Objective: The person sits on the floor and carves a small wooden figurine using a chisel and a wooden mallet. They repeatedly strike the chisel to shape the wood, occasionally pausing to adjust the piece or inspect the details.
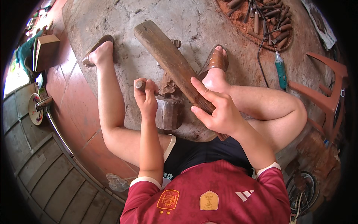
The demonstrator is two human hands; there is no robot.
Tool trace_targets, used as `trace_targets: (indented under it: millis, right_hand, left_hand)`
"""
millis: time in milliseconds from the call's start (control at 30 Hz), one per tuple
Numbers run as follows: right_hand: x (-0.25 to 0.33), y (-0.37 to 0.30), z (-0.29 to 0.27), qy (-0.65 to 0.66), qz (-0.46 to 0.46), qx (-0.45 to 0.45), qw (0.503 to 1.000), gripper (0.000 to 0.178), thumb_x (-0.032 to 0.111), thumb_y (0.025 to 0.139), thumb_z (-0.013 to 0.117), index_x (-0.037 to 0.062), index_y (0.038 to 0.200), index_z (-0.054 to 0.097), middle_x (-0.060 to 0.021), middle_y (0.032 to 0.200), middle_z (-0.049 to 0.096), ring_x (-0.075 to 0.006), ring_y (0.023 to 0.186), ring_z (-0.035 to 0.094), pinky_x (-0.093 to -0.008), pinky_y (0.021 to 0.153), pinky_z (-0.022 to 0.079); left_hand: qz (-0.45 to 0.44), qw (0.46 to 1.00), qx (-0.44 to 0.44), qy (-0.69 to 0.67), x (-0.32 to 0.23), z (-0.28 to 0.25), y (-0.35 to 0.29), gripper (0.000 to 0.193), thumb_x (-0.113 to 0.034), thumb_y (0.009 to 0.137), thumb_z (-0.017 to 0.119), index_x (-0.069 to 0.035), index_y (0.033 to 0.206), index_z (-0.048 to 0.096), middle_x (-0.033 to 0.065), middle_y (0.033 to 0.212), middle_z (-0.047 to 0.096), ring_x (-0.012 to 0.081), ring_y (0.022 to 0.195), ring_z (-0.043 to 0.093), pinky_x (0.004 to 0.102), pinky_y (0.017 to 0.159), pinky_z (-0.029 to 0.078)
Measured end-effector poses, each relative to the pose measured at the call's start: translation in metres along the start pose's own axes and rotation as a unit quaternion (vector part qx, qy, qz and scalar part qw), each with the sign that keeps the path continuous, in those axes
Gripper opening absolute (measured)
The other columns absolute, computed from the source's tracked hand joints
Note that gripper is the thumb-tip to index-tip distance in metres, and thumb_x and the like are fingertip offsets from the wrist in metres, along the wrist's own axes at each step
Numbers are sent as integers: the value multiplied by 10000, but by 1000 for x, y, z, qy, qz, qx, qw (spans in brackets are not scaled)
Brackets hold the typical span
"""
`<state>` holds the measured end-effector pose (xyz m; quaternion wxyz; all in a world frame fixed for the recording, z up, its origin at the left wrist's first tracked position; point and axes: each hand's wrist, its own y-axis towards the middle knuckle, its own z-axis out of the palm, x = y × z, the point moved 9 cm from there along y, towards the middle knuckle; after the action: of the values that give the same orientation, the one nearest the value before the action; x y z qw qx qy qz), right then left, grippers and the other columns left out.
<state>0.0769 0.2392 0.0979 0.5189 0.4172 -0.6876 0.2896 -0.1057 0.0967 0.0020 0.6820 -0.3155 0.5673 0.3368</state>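
Observation:
My left hand (146, 98) is shut on a chisel handle (140, 84), its rounded wooden end showing above my fist. The chisel points down at a small brown wood carving (168, 86) that stands on a wooden block (169, 112) between my legs. My right hand (216, 110) grips a long, thick wooden mallet (171, 61), which slants up and to the left over the carving. My fingers wrap its lower end, with the index finger stretched along the wood.
A round tray of several chisels (266, 20) lies at the top right, with a green rotary tool (281, 72) and its cable beside it. A red plastic chair (328, 95) stands at the right. Grey concrete floor (209, 18) is under my sandalled feet; a wooden box (46, 50) is at the left.

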Motion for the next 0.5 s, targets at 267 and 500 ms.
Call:
trace_targets:
  millis: [267,500]
  right_hand:
    - [1,-5,8,12,75,77,994,678,118,840,699,67,1467,444,-214,757,668,-253,640,675,-369,648,528]
    - [44,-1,9,11,32,123,992,709,85,841,698,74,1489,412,-177,857,676,-269,753,696,-343,733,546]
  left_hand:
    - [-27,999,-11,-15,10,0,8,66,-86,1023,500,-64,987,449,19,753,466,102,638,431,265,598,420]
    - [-5,995,-39,94,19,-17,6,186,-102,988,568,-25,1151,519,62,902,609,148,782,593,293,726,506]
